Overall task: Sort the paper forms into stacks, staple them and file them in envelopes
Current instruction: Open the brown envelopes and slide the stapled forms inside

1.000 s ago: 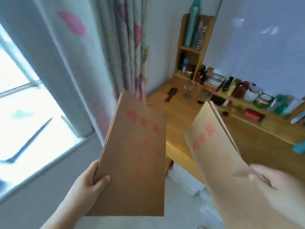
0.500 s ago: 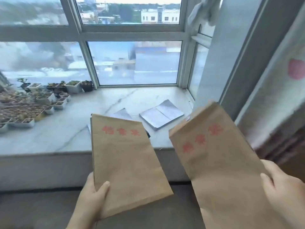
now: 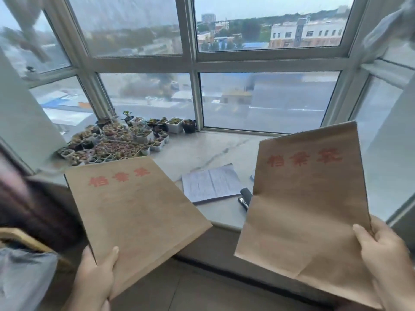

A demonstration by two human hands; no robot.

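— Item one?
— Left envelope, brown, red print uppermost; the left hand gripped its near corner, thumb on top. Long axis ran away from the body, tilted left.
— Item two?
— Right envelope, held more upright; the right hand pinched its lower right edge.
— The forms?
— Paper stack lay on the marble sill, ahead and between both envelopes, stapler just beside it, right of it.
— Nearer hand?
— Probably the right; the stapler sat touching that envelope's outline.
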